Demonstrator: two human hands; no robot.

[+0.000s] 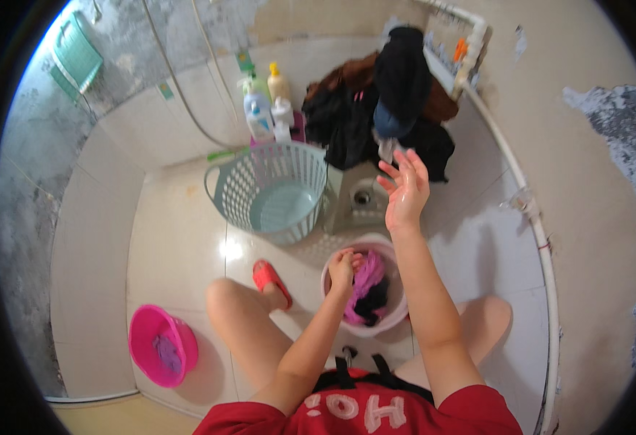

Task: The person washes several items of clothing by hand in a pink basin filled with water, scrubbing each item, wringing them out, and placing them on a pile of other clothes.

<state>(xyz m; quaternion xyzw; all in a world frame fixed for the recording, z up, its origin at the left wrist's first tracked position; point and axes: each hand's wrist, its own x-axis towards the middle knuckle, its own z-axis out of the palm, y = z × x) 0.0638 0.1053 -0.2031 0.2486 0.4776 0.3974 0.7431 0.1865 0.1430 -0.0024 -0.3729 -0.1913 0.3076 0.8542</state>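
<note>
A pale pink basin (325,279) stands on the floor between my legs, holding a purple cloth (368,272) and a black cloth (371,304). Over its left rim is my left hand (343,267), its fingers curled in beside the purple cloth. What those fingers hold, if anything, is hidden. My right hand (407,192) is raised beyond the basin, palm up with fingers spread, wet-looking and holding nothing. Behind it lies a heap of dark clothes (347,119), mostly black and brown.
A grey-green slotted laundry basket (220,196) stands ahead of the basin, left of a floor drain (362,197). Several pump bottles (258,119) stand by the wall. A bright pink bucket (144,355) with lilac cloth sits at left. A white pipe (503,148) runs along the right wall.
</note>
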